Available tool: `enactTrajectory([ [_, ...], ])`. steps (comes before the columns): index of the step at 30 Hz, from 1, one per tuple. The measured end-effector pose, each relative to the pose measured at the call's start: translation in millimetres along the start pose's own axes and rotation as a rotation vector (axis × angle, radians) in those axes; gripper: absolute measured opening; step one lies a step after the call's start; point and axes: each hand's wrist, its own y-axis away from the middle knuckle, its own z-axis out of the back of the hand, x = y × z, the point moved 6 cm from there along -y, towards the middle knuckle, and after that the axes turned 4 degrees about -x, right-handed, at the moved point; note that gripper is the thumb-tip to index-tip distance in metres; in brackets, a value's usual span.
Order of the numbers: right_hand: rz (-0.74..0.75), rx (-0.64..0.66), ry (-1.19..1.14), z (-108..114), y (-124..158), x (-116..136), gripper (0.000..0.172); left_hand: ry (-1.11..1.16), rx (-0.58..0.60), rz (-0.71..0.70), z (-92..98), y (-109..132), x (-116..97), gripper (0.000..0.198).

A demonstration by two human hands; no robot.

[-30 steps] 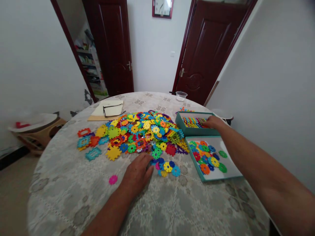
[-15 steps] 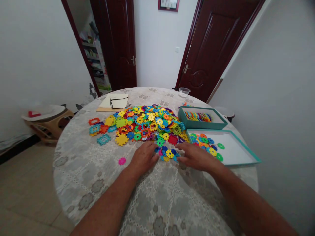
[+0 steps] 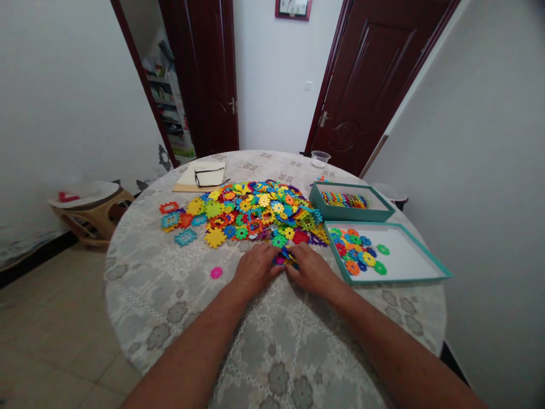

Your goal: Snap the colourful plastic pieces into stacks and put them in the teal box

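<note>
**Two hands closed in on a small cluster of plastic flower discs**

The fingers (image 3: 269,260) of the left hand (image 3: 255,268) and those of the right hand (image 3: 313,271) are curled palm-down and brought almost tip to tip. Between them a small cluster of discs (image 3: 285,259), blue, yellow and pink, is hemmed in from both sides. The cluster lies on the worktop (image 3: 276,341), just in front of the large pile of discs (image 3: 255,213). Whether any disc is truly pinched within one hand cannot be told.

As a judgement, this gathering is best done with the fingertips kept low against the lace cloth, so that no thin disc slips beneath them. Equal pressure from each side is advised, and the nearby pile is best left undisturbed.

A lone pink disc (image 3: 216,272) is seen to the left of the left hand. To the right, a shallow teal tray (image 3: 413,261) holds a scatter of discs. Behind it, a deeper teal box (image 3: 353,214) holds a row of discs set on edge. Farther off, spectacles (image 3: 209,176) rest on a notebook (image 3: 187,183), and a clear cup (image 3: 320,158) stands near the far rim.
</note>
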Motion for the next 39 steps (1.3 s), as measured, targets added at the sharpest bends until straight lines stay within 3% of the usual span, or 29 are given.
enactTrajectory([
  [6, 0.022, -0.013, -0.004, -2.4, -3.9, -2.0, 0.016, 0.012, 0.015, 0.006, 3.5, -0.8, -3.8, 0.028],
  [11, 0.067, -0.065, -0.086, 1.8, -1.5, -13.4, 0.014, 0.03, 0.019, -0.006, 3.6, -0.5, -3.5, 0.02],
  [17, 0.089, -0.211, -0.144, 35.1, 9.1, -24.6, 0.014, 0.043, 0.001, 0.015, 2.2, 1.1, -0.2, 0.021],
  [23, -0.065, -0.376, 0.064, 80.9, 13.8, -82.6, 0.018, -0.057, -0.052, 0.084, 9.2, 2.1, 3.6, 0.033],
  [28, -0.278, -0.297, 0.115, 86.5, 18.8, -139.9, 0.023, -0.183, -0.013, 0.13, 12.1, 2.6, 8.3, 0.032],
  [31, -0.379, -0.307, 0.099, 89.0, 23.0, -158.5, 0.029, -0.203, 0.019, 0.138, 12.3, 2.4, 7.1, 0.027],
  [35, -0.4, -0.412, 0.07, 100.7, 23.9, -158.5, 0.03, -0.188, 0.06, 0.167, 12.6, 2.3, 5.9, 0.018],
  [39, -0.263, -0.457, -0.017, 98.1, 18.4, -122.4, 0.026, -0.172, 0.06, 0.185, 12.9, 2.2, 7.0, 0.014],
])
